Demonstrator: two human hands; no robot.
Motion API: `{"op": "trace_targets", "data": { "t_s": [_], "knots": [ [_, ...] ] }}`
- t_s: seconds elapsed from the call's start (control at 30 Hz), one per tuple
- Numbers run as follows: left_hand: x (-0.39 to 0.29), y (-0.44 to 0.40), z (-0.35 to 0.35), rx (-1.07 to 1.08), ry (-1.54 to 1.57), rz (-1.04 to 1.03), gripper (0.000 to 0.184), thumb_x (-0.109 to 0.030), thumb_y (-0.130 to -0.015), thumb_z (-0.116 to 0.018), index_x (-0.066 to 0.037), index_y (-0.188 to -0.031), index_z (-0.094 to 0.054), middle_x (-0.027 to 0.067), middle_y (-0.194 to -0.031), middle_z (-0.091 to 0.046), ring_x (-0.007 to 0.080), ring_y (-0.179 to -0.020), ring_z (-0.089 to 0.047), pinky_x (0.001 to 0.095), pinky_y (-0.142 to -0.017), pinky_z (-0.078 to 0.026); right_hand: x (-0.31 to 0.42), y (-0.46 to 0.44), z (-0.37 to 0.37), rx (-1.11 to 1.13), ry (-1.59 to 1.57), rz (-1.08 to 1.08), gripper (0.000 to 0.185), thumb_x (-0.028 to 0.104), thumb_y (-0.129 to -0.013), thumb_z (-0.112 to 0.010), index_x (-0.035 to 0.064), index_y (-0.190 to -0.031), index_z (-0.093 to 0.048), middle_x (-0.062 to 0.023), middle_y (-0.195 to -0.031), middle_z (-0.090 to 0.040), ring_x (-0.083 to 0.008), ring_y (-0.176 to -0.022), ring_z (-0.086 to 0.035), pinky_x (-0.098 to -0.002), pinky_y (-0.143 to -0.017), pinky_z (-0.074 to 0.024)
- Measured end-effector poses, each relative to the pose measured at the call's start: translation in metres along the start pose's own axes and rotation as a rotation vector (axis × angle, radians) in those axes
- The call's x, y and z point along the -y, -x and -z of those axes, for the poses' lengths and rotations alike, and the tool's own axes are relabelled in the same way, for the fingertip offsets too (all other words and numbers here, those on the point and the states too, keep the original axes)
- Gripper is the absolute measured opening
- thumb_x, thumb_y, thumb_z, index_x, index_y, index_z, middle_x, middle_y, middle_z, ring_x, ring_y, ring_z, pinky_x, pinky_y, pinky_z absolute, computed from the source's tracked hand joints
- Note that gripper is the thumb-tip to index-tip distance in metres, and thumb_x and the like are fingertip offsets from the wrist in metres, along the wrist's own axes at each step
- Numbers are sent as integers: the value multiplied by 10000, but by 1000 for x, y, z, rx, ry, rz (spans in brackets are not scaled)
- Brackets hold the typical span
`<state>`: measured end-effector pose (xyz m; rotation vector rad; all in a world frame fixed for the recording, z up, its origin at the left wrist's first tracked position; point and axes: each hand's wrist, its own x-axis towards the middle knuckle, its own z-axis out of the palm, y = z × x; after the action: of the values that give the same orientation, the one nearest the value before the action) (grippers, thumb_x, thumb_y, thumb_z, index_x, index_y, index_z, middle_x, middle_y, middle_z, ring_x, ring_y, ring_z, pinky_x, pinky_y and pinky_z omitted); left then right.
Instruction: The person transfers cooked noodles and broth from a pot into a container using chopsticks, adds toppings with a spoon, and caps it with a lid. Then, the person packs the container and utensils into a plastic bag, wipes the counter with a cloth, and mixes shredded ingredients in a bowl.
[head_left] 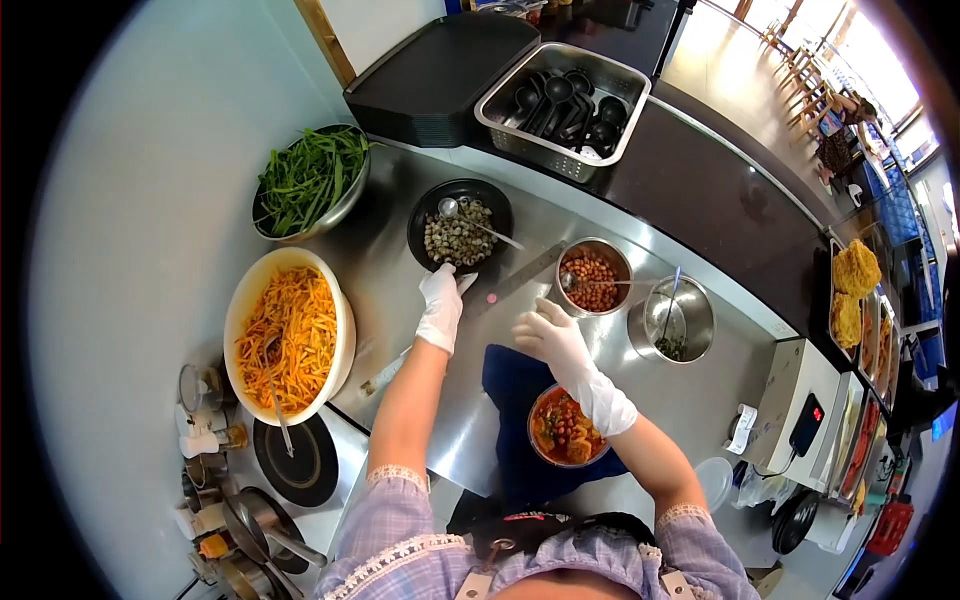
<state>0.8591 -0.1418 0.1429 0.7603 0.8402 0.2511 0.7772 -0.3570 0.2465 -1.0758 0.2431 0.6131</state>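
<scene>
My left hand [440, 305], in a white glove, pinches the near rim of a black bowl [414, 243]. Small ring-shaped pieces, pale and dark, fill part of that bowl, with a metal spoon [500, 237] lying in them. My right hand [558, 340], gloved too, hovers over the steel counter with its fingers loosely bent and apart; nothing shows in it. Just beyond it stands a steel pot of brown beans or nuts [592, 278] with a spoon. Below the right wrist, a bowl of red soup [565, 428] sits by a dark blue cloth [510, 400].
Left are a white tub [347, 345] of orange shreds and a steel bowl of cut greens [312, 180]. A steel pot [690, 318] with chopped greens stands right. Black trays [440, 70] and a pan of black ladles [560, 100] line the back. A person [835, 145] is far off.
</scene>
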Motion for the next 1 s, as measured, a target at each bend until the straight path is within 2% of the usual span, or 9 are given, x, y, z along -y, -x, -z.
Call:
{"op": "trace_targets", "data": {
  "t_s": [0.13,0.2,0.27,0.5,0.7,0.8,0.87,0.97,1.0],
  "knots": [
    [-14,74,16,75,-95,-60,262,37,-815,-463,72,-1073,-494,182,-1026,-583,330,-872,-629,495,-737,-576,-18,-18,-11,-117,-200,69,620,105,-865,-609,-99,-1353,-286,-142,-1085,-564,-164,-805,-612,-276,-753,-502],
    [-19,105,29,94,-155,-47,257,27,-817,-469,67,-1068,-499,176,-1021,-597,318,-871,-635,474,-719,-576,-22,-13,-16,-177,-200,328,560,83,-866,-606,-87,-1330,-344,-112,-1010,-587,-139,-767,-602,-258,-720,-497],
    [-18,128,45,117,-154,-62,257,24,-819,-471,68,-1071,-498,168,-1013,-610,309,-868,-640,453,-703,-576,-16,4,-19,-180,-272,445,311,73,-878,-597,-56,-1157,-552,-45,-835,-606,-108,-695,-570,-229,-658,-473],
    [-21,196,80,198,-329,-38,220,36,-816,-515,68,-1030,-554,146,-968,-633,230,-811,-637,342,-749,-544,15,68,-9,-187,389,645,169,62,-899,-539,14,-1029,-636,-1,-818,-578,-63,-640,-508,-191,-564,-413],
    [-19,215,95,173,-464,-78,176,47,-800,-542,72,-967,-592,134,-925,-647,208,-801,-637,315,-724,-528,21,108,14,9,1263,1160,147,9,-831,-573,9,-975,-601,-116,-835,-590,-260,-693,-605,-319,-619,-491],
    [-18,222,98,188,-479,-107,167,46,-799,-547,76,-956,-596,131,-921,-648,202,-793,-637,310,-721,-524,5,120,10,-42,1207,1090,143,2,-822,-572,3,-964,-577,-123,-837,-597,-302,-704,-603,-339,-629,-498],
    [-20,230,96,202,-479,-128,163,45,-799,-549,76,-951,-598,130,-920,-649,198,-791,-636,306,-719,-522,1,126,6,-95,1118,1093,124,27,-846,-564,-10,-960,-591,-117,-794,-602,-251,-635,-601,-310,-605,-491],
    [-21,237,95,230,-406,-157,143,51,-782,-555,50,-916,-604,89,-877,-641,144,-744,-597,265,-670,-490,0,129,2,-228,730,643,169,99,-914,-511,-32,-932,-616,-76,-687,-600,-117,-530,-556,-244,-535,-454],
    [-21,238,95,230,-406,-159,143,51,-782,-555,50,-916,-604,89,-877,-641,144,-744,-597,265,-670,-490,0,128,1,-226,730,643,169,99,-914,-511,-32,-932,-616,-76,-687,-600,-117,-530,-556,-244,-535,-454]
  ]
}}
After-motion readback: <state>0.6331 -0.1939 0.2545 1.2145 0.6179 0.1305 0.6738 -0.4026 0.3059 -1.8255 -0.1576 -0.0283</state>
